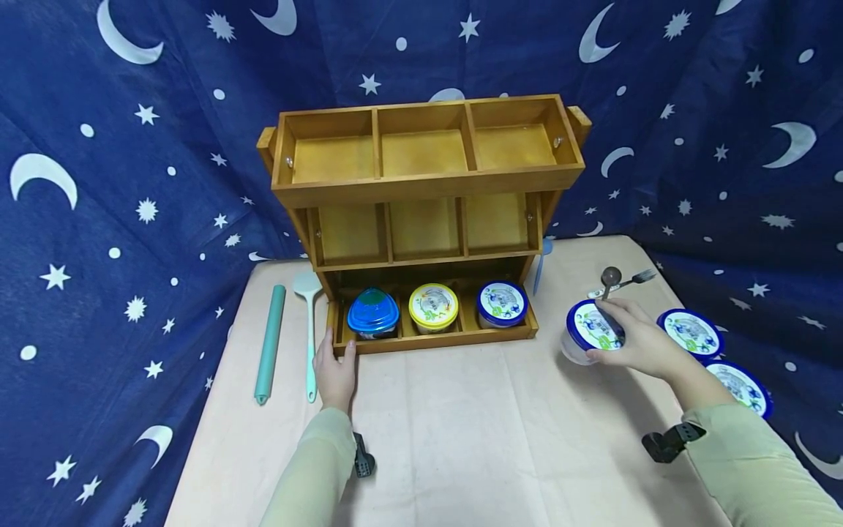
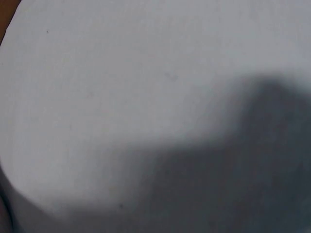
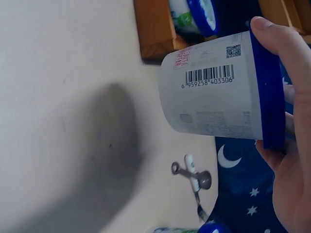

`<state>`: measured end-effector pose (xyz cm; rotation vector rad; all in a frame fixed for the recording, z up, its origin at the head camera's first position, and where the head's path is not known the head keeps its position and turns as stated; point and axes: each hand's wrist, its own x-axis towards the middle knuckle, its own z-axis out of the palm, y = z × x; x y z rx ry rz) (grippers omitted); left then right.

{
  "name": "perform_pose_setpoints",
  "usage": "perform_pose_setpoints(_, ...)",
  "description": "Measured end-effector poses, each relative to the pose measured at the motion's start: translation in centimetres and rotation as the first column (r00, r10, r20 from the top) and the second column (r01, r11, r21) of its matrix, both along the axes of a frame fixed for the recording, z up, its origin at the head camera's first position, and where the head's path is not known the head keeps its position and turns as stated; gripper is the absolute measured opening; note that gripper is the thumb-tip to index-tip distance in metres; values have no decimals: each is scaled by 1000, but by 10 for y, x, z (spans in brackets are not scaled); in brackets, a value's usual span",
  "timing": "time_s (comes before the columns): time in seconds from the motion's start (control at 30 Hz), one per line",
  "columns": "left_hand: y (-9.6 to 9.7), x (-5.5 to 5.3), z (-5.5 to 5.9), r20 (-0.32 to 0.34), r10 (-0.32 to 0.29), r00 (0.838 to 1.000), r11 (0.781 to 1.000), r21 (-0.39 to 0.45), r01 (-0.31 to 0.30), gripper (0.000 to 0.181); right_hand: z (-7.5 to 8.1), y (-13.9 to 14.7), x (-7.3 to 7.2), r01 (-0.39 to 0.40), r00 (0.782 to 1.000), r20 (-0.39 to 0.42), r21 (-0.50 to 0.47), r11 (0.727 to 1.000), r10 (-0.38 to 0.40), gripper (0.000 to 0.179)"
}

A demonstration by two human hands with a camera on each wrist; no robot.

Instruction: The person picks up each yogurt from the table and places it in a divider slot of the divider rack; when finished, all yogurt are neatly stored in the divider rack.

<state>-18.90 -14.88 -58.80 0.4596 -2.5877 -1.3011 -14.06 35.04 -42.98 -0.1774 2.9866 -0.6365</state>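
Observation:
My right hand (image 1: 635, 337) grips a white tub (image 3: 209, 90) by its blue lid (image 1: 589, 322), held above the cloth on the right. The tub's barcode side shows in the right wrist view, where it is tipped sideways. At the lower left corner of the tiered wooden storage box (image 1: 428, 192), my left hand (image 1: 337, 373) holds the corner, thumb at the front and fingers along the side. The box's bottom row carries a blue-lidded container (image 1: 373, 313), a yellow-lidded tub (image 1: 432, 307) and a blue-lidded tub (image 1: 503, 304).
Left of the box lie a teal stick (image 1: 271, 344) and a pale green spatula (image 1: 310, 333). A dark measuring spoon (image 1: 611, 277) and a fork (image 1: 642, 277) lie at the back right. Two blue-lidded tubs (image 1: 690, 333) stand by the right edge. A star-patterned curtain (image 1: 132, 219) hangs behind.

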Motion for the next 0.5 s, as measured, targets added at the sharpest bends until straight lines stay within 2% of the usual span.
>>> perform_pose_setpoints(0.5, 0, -1, -1, -7, 2, 1000, 1000, -4, -2, 69, 32, -23, -8, -67, 985, -166, -86, 994, 53, 97)
